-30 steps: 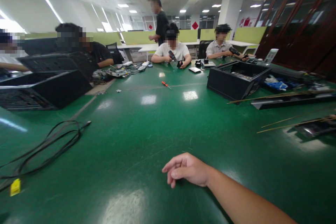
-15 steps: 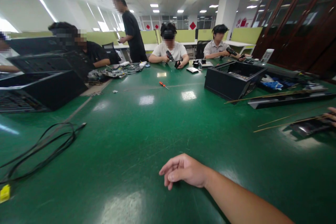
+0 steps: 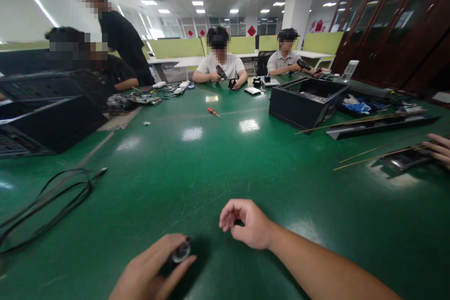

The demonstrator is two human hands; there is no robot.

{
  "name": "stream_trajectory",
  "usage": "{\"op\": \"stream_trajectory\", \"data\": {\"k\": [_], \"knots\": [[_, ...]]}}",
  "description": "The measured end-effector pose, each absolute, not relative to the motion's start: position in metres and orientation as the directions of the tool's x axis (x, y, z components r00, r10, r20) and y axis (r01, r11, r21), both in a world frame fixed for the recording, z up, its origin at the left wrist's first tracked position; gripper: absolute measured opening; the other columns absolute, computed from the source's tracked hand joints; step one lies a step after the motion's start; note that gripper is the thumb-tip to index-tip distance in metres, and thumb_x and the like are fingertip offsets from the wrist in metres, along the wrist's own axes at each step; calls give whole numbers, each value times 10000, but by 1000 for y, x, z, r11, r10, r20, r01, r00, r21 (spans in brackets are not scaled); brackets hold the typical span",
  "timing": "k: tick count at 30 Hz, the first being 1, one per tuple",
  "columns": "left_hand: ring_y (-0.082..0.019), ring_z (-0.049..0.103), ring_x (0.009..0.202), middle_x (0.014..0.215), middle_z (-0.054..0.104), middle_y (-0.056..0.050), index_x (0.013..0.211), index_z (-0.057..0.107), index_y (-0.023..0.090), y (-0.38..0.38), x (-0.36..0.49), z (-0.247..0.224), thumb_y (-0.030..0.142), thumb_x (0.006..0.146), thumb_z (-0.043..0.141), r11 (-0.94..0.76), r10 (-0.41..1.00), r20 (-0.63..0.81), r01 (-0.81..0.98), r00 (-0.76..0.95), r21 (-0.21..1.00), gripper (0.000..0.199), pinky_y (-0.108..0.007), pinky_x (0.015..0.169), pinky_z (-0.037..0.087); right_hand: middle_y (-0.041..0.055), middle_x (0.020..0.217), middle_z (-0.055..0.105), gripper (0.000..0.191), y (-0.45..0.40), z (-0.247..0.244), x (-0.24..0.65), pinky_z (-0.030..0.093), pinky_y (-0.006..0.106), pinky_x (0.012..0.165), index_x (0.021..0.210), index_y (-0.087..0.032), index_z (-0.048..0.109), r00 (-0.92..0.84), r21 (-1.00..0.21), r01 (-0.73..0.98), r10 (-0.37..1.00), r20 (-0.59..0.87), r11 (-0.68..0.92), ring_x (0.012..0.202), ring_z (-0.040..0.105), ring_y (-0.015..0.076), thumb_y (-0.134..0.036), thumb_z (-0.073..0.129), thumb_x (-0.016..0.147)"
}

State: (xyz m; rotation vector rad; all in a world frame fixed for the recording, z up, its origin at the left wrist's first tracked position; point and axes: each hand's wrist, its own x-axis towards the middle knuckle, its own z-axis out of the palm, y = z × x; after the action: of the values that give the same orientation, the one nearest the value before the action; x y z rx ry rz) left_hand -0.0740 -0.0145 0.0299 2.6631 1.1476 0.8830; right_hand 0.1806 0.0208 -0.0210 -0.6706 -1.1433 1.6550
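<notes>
At the bottom of the view, my left hand (image 3: 146, 267) is closed around a small dark round object with a silvery ring-shaped end (image 3: 181, 253). Its far side is hidden by my fingers, and I cannot make out its kind. To the right, my right hand (image 3: 246, 225) rests low over the green table (image 3: 197, 178), fingers loosely curled with a gap to the thumb. Nothing is in it. A short stretch of bare tabletop lies between my two hands.
Black cables (image 3: 75, 197) lie at the left, near dark computer cases (image 3: 52, 126). An orange-handled screwdriver (image 3: 213, 112) lies mid-table. At the right are another black case (image 3: 302, 103), thin yellowish rods (image 3: 365, 161) and a co-worker's hand (image 3: 439, 147). Two people opposite hold power drills.
My left hand has come into view from below with the small round object. My right hand's fingers have curled more. The standing person has shifted left and leans over.
</notes>
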Motion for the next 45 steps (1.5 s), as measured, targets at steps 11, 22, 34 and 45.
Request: {"op": "stream_trajectory", "data": {"k": [11, 22, 34, 45], "knots": [[-153, 707, 814, 908, 727, -21, 1093, 613, 232, 13, 14, 21, 136, 783, 764, -750, 613, 478, 273, 629, 602, 358, -241, 755, 563, 4, 680, 684, 256, 35, -22, 188, 439, 235, 574, 690, -169, 588, -221, -825, -536, 973, -67, -179, 570, 591, 128, -62, 500, 475], [-174, 741, 803, 888, 764, -33, 966, 705, 215, 36, -9, 7, 203, 745, 841, -666, 740, 541, 327, 400, 670, 261, -247, 736, 583, 57, 825, 700, 297, 26, -20, 194, 471, 256, 617, 924, -148, 713, -220, -869, -489, 975, 37, -78, 703, 607, 161, -184, 601, 651], [-178, 740, 776, 883, 749, -53, 931, 723, 195, 38, -3, -2, 191, 742, 819, -516, 844, 432, 264, 317, 815, 212, -231, 679, 608, 30, 799, 685, 195, 15, -13, 188, 476, 281, 662, 934, -165, 709, -182, -992, -117, 980, 75, 54, 686, 605, 157, -236, 706, 753], [-183, 729, 765, 857, 739, -61, 898, 716, 170, 33, -1, -2, 199, 732, 810, -430, 887, 350, 260, 303, 865, 193, -243, 677, 606, 12, 691, 674, 97, 16, -16, 190, 422, 247, 564, 815, -164, 745, -167, -997, 0, 983, 74, 75, 599, 555, 139, -244, 740, 760]]}}
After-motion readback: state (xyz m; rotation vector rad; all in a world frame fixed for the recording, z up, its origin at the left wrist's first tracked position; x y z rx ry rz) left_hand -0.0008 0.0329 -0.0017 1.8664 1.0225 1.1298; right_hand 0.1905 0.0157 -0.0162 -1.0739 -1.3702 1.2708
